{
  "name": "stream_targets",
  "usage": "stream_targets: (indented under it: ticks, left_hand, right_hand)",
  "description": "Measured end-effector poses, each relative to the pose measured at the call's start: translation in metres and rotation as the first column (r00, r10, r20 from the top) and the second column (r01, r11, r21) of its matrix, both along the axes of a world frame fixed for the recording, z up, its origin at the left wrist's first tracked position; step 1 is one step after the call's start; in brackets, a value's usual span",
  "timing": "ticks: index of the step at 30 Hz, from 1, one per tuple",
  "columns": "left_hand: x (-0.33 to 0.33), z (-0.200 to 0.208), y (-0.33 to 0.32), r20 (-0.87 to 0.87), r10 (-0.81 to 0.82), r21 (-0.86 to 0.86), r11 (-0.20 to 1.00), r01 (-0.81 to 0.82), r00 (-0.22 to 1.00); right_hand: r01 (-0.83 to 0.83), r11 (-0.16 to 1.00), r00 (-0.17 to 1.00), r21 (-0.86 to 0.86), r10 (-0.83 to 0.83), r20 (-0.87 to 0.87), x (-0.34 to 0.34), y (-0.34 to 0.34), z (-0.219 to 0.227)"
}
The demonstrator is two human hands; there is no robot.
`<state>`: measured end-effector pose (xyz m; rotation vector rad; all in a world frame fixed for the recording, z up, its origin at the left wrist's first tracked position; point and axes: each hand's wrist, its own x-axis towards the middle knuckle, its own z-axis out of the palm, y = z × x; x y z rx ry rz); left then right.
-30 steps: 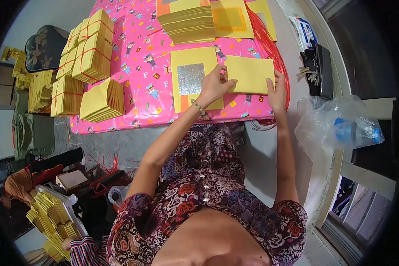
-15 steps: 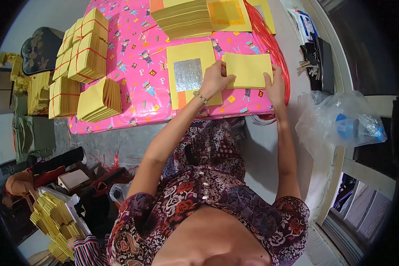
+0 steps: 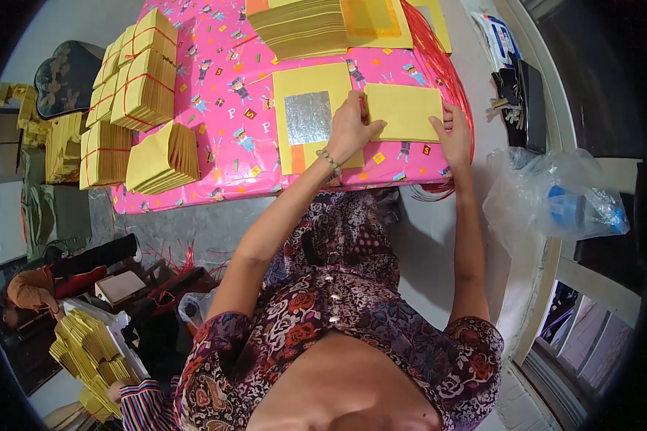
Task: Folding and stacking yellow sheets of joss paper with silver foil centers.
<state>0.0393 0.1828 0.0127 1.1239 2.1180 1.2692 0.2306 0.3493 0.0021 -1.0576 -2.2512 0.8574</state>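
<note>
A folded stack of yellow paper (image 3: 404,113) lies crosswise on the pink patterned tablecloth (image 3: 216,154). My left hand (image 3: 352,128) is closed on its left end, the thumb on top. At the opposite end, my right hand (image 3: 454,136) pinches the edge with thumb and bent fingers. Beneath and beside my left wrist rests a flat yellow sheet (image 3: 289,82) with a silver foil square (image 3: 308,117) and an orange strip. How many sheets I hold cannot be made out.
Bundles tied with red string (image 3: 142,90) and a loose folded stack (image 3: 162,161) stand at the left. A tall paper stack (image 3: 298,32) occupies the back, beside red strings (image 3: 446,50). Right: plastic bag (image 3: 510,194). Lower left: another person's striped sleeve (image 3: 147,402) beside yellow paper.
The right hand's fingers have shifted and bent a little more at the paper's right edge. My left hand keeps its hold. The whole view has moved slightly.
</note>
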Motion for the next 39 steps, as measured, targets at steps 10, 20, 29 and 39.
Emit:
stream_targets:
  ticks: [10, 20, 29, 39]
  left_hand:
    - [-0.021, 0.009, -0.066, -0.015, -0.011, 0.124, 0.992, 0.012, 1.000]
    - [-0.040, 0.009, -0.168, -0.297, -0.086, -0.080, 0.995, 0.065, 0.951]
    - [-0.045, -0.003, -0.181, -0.390, -0.130, -0.033, 0.991, 0.128, 0.912]
    - [-0.056, -0.006, -0.183, -0.386, -0.147, 0.013, 0.986, 0.165, 0.911]
  right_hand:
    - [0.088, 0.922, 0.987, 0.377, -0.031, -0.156, -0.009, -0.024, 0.041]
    - [-0.628, 0.710, 0.769, 0.319, 0.628, 0.118, -0.060, -0.116, 0.059]
    - [-0.775, 0.546, 0.630, 0.317, 0.700, 0.335, -0.077, -0.129, 0.031]
    - [-0.790, 0.528, 0.607, 0.311, 0.745, 0.277, -0.079, -0.121, 0.035]
